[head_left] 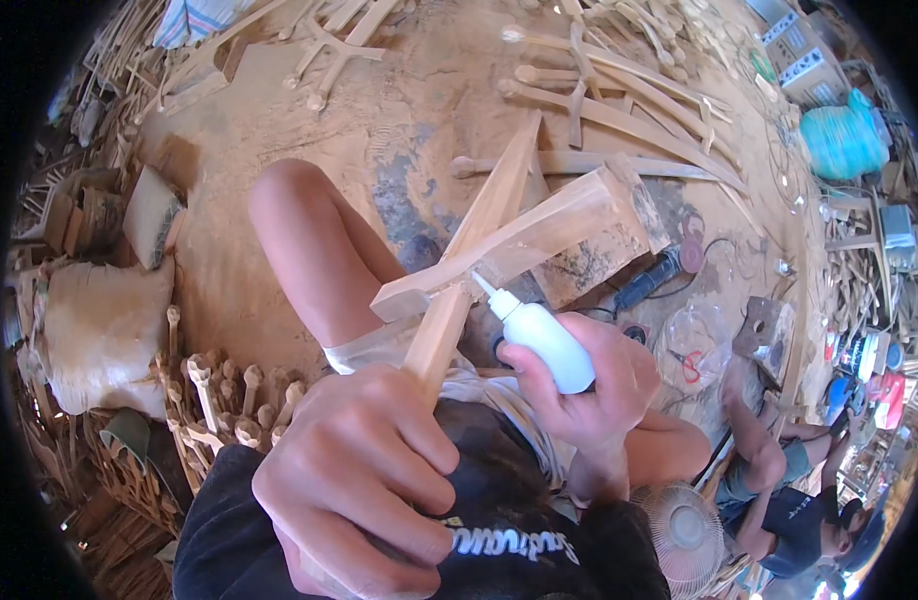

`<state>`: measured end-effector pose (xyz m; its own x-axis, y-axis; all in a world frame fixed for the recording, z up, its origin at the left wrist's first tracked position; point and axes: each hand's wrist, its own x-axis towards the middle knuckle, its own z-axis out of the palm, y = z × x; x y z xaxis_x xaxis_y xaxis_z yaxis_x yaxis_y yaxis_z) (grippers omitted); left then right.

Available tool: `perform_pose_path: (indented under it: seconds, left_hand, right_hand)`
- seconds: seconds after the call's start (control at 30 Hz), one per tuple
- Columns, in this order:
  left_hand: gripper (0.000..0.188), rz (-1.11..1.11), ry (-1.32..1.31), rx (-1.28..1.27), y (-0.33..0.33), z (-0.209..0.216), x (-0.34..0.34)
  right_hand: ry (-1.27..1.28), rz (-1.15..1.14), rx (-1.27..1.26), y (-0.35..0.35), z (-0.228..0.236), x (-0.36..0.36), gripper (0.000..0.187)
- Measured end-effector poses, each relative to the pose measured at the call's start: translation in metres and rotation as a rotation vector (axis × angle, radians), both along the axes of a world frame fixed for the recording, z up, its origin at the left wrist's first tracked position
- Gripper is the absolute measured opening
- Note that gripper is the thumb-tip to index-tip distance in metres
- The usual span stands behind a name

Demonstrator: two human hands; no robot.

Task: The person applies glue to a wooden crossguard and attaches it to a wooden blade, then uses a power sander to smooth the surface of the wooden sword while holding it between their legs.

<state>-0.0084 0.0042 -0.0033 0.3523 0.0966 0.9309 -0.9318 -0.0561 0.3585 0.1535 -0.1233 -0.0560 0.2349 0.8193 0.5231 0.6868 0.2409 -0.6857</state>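
Note:
My left hand [364, 485] is wrapped round the grip of a wooden sword [441, 345], which points away from me. A wide wooden crosspiece [549, 232] sits across it where grip and blade meet. My right hand [604, 385] squeezes a white squeeze bottle [547, 342] with a narrow nozzle. The nozzle tip is at the joint between crosspiece and sword; whether it touches, I cannot tell. Any liquid leaving it is too small to make out. Beyond the crosspiece stands a stained wooden block [594, 262].
Several wooden swords [629, 125] lie on the ground ahead. A power tool [651, 280] with a cord and a clear plastic bag [697, 340] are to the right. A fan [684, 535] and another person [789, 515] are at lower right. Carved handles [244, 400] stand at left, by a sack [104, 330].

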Motion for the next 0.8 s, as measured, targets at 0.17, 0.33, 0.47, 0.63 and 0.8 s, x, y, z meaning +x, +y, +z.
perform_pose_path:
  seconds: [0.17,0.33,0.47,0.63,0.8]
  left_hand:
    - [0.030,0.005,0.026,0.001,-0.002,0.002,0.000]
    - [0.030,0.005,0.029,0.007,-0.003,0.000,0.002]
    - [0.029,0.036,0.056,0.010,-0.004,-0.002,-0.005]
    - [0.026,-0.014,0.066,0.019,-0.001,0.001,-0.001]
    - [0.023,-0.001,0.045,0.002,-0.002,0.001,0.002]
  right_hand:
    - [-0.005,-0.010,0.021,0.000,-0.001,0.003,0.039]
    - [0.001,-0.022,0.036,-0.001,-0.005,0.008,0.039]
    - [0.012,-0.023,0.046,-0.003,-0.008,0.011,0.040]
    - [0.028,-0.037,0.072,-0.003,-0.011,0.012,0.041]
    - [0.075,-0.051,0.019,-0.008,-0.008,0.011,0.036]
